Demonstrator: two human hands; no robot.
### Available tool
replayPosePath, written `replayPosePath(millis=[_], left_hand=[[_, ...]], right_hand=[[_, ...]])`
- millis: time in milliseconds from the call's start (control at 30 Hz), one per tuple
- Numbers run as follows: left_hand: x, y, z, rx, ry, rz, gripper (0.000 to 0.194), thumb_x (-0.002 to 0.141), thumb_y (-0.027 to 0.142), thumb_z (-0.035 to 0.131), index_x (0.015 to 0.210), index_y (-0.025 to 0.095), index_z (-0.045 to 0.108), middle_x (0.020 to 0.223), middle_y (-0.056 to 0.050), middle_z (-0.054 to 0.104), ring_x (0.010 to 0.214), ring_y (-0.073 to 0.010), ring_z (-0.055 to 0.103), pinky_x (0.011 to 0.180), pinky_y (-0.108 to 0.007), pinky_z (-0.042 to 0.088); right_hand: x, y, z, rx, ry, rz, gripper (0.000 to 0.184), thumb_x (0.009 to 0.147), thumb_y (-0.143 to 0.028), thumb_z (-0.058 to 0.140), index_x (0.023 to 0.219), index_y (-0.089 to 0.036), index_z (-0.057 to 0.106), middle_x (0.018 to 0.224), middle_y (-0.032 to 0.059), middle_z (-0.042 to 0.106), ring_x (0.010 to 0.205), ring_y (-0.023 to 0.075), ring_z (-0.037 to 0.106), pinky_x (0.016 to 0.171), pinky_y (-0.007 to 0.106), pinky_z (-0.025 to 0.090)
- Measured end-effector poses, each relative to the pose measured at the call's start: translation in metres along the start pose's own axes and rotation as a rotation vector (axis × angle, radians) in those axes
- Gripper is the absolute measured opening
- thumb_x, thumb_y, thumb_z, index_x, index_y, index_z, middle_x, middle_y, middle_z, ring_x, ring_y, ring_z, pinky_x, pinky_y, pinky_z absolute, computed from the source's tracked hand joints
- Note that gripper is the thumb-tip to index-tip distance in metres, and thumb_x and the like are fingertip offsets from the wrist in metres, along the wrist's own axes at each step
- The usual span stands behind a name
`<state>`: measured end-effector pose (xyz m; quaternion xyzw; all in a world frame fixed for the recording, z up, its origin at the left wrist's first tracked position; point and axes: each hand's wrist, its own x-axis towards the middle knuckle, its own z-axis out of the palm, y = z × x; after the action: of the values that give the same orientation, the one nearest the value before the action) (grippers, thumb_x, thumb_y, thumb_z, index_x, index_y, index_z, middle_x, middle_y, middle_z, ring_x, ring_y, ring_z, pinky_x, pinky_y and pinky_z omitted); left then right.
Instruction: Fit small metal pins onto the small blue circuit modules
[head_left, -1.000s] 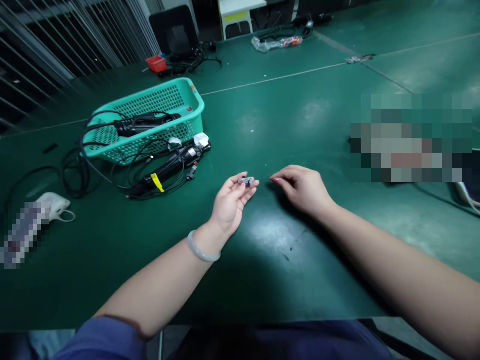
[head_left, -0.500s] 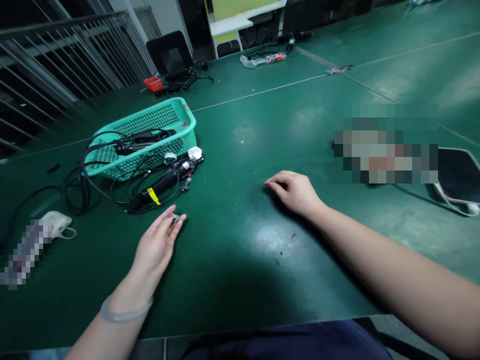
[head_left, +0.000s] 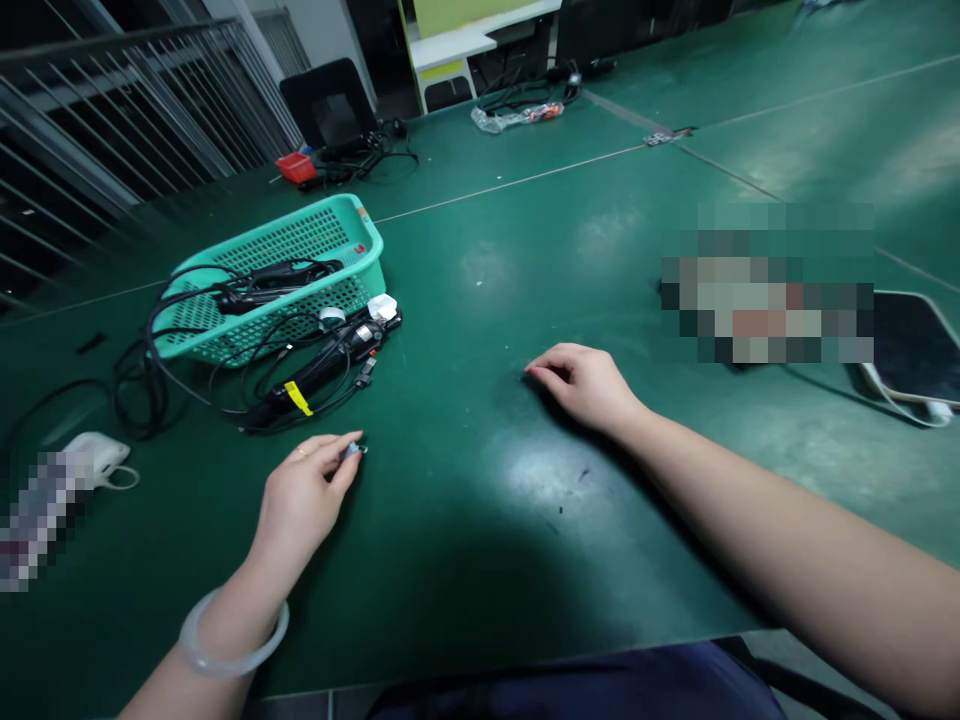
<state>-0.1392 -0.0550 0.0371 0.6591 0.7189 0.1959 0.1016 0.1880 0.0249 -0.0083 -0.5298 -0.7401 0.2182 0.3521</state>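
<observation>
My left hand (head_left: 304, 495), with a pale bangle on the wrist, is closed in a pinch above the green table. Between its thumb and fingers sits a small grey-blue piece (head_left: 350, 451) with a shiny end, too small to name. My right hand (head_left: 589, 385) rests on the table with thumb and forefinger pressed together. Whether anything is between those fingertips cannot be made out. Beyond the left hand lies a black handheld device (head_left: 330, 368) with a yellow tag and a coiled cable, beside a turquoise basket (head_left: 367, 262) holding black cabled items.
At the far right lies a phone (head_left: 916, 345) with a white cable, next to a blurred-out item. Another blurred item with a white end (head_left: 97, 455) is at the left edge. Farther back are a red container (head_left: 295, 167), cables and a plastic bag (head_left: 499, 121).
My left hand has turned palm down and its fingers have closed round the small piece. The right hand stays in the same pinch. The view has shifted slightly.
</observation>
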Motion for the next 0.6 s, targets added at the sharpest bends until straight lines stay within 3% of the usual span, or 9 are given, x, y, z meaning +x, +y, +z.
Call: replayPosePath(millis=[200, 367, 467, 600], left_hand=[[0.003, -0.007, 0.003, -0.085, -0.009, -0.024, 0.028, 0.076, 0.038, 0.062, 0.100, 0.030, 0.072, 0.103, -0.005, 0.072, 0.096, -0.0258, 0.063, 0.087, -0.035, 0.046], [0.014, -0.010, 0.024, -0.315, -0.004, -0.132, 0.035, 0.086, 0.037, 0.046, 0.112, 0.023, 0.065, 0.106, -0.007, 0.068, 0.097, -0.0206, 0.061, 0.090, -0.034, 0.043], [0.019, 0.014, 0.049, -0.518, 0.017, -0.119, 0.031, 0.087, 0.034, 0.046, 0.107, 0.022, 0.065, 0.102, -0.006, 0.066, 0.097, -0.0180, 0.059, 0.093, -0.033, 0.041], [0.026, 0.076, 0.081, -0.846, -0.115, -0.072, 0.023, 0.086, 0.027, 0.049, 0.099, 0.021, 0.067, 0.093, -0.004, 0.066, 0.090, -0.0153, 0.058, 0.090, -0.030, 0.040]], right_hand=[[0.000, 0.002, 0.000, 0.007, -0.014, -0.008, 0.021, 0.086, -0.027, 0.052, 0.079, -0.019, 0.070, 0.087, 0.0055, 0.072, 0.083, 0.0186, 0.065, 0.080, 0.036, 0.051], [0.000, 0.001, 0.000, 0.006, -0.019, -0.008, 0.021, 0.086, -0.027, 0.052, 0.080, -0.019, 0.070, 0.087, 0.0056, 0.072, 0.083, 0.0185, 0.065, 0.080, 0.035, 0.051], [-0.001, -0.001, 0.000, 0.004, -0.028, -0.011, 0.020, 0.085, -0.027, 0.052, 0.079, -0.019, 0.070, 0.087, 0.0055, 0.072, 0.083, 0.0187, 0.066, 0.080, 0.036, 0.051], [-0.002, -0.003, 0.000, 0.000, -0.025, -0.018, 0.020, 0.085, -0.026, 0.053, 0.079, -0.019, 0.070, 0.087, 0.0057, 0.072, 0.083, 0.0192, 0.066, 0.081, 0.036, 0.051]])
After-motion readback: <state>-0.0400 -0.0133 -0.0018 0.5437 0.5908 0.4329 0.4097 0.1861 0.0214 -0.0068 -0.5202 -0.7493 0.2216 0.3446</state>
